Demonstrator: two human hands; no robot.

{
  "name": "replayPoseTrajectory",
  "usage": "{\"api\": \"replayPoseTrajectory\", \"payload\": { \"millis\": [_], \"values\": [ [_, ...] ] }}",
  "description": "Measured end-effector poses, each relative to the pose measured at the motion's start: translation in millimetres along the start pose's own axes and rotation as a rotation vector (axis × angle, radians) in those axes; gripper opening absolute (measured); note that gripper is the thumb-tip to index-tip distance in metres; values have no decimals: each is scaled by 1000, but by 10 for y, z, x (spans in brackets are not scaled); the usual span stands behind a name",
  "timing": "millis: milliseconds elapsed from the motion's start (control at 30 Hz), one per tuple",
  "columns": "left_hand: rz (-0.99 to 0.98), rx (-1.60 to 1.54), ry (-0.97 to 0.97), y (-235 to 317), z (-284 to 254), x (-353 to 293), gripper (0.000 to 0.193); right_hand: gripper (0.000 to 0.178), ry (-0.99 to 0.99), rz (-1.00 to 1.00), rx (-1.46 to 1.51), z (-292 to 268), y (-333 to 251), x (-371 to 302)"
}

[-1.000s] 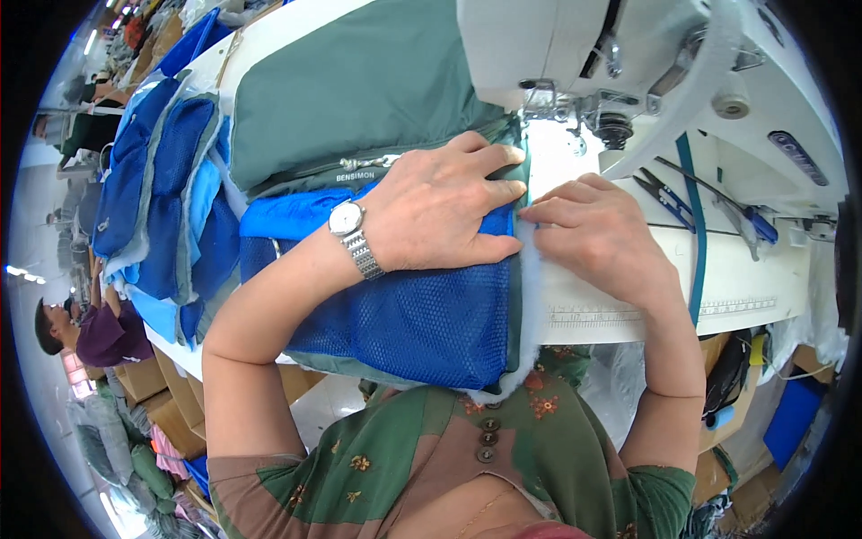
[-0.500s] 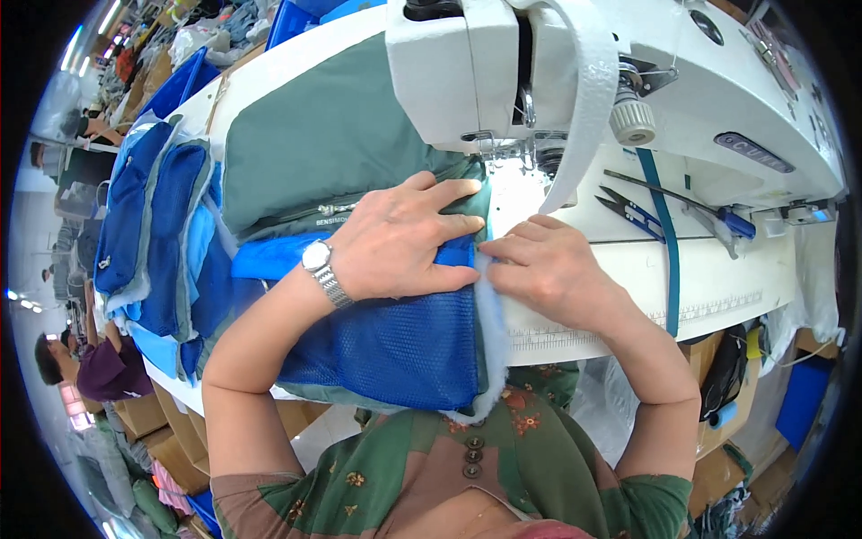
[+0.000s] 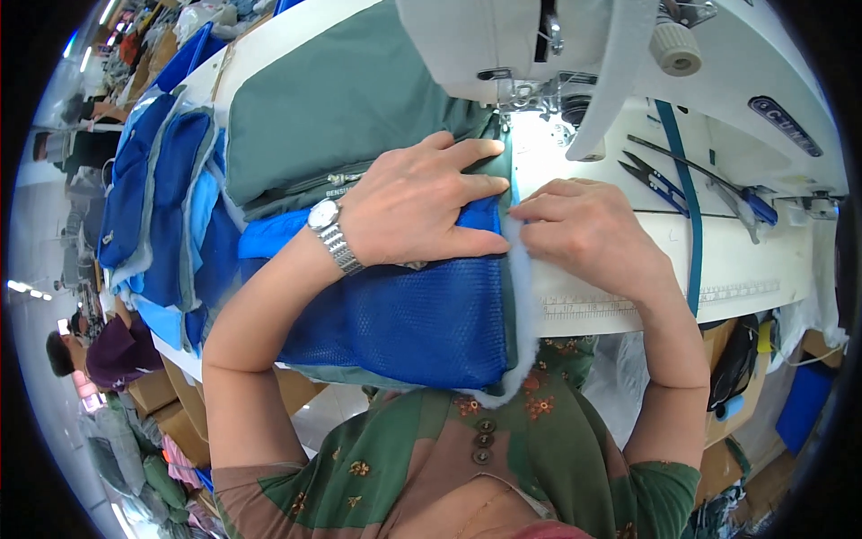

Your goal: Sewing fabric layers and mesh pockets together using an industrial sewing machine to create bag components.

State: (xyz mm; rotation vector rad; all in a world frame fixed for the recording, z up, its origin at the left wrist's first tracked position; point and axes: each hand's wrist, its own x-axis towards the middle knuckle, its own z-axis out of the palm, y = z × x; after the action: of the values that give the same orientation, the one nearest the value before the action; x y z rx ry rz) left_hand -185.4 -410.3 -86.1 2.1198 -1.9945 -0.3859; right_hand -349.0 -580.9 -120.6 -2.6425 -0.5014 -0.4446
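Note:
My left hand (image 3: 409,208) lies flat on a layered sewn piece, fingers spread, its fingertips near the right edge. Under and below it is a blue mesh panel (image 3: 422,323); above it spreads dark green fabric (image 3: 332,112) with a zipper (image 3: 339,180). Fluffy pale padding (image 3: 524,332) sticks out along the right edge. My right hand (image 3: 588,229) is closed, thumb and fingers pinching that edge beside the mesh panel's upper corner. The far end of the edge runs to the needle area of a white sewing machine (image 3: 476,45), just beyond my left fingertips.
Blue thread snips (image 3: 660,187), a screwdriver with a blue handle (image 3: 759,207) and a teal strip (image 3: 690,216) lie on the white table at right. Stacked blue pieces (image 3: 171,216) stand at left. A person in a purple top (image 3: 121,352) is farther left.
The whole view has shifted, with machine and table sitting higher in the picture. Both hands keep about the same place on the fabric, and the edge stays by the needle.

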Motion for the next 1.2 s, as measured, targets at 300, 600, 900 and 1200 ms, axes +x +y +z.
{"api": "replayPoseTrajectory", "payload": {
  "millis": [300,600,900,1200],
  "values": [
    [-70,-13,42,122,95,-1,55,10,-14,20,-25,-9,24,-50],
    [-126,-22,40,148,90,20,51,8,16,13,-75,13,45,-47],
    [-161,-26,52,103,105,112,46,5,20,17,-108,12,119,-38],
    [-146,53,46,33,132,117,61,5,84,39,-82,110,228,-82]
  ]
}}
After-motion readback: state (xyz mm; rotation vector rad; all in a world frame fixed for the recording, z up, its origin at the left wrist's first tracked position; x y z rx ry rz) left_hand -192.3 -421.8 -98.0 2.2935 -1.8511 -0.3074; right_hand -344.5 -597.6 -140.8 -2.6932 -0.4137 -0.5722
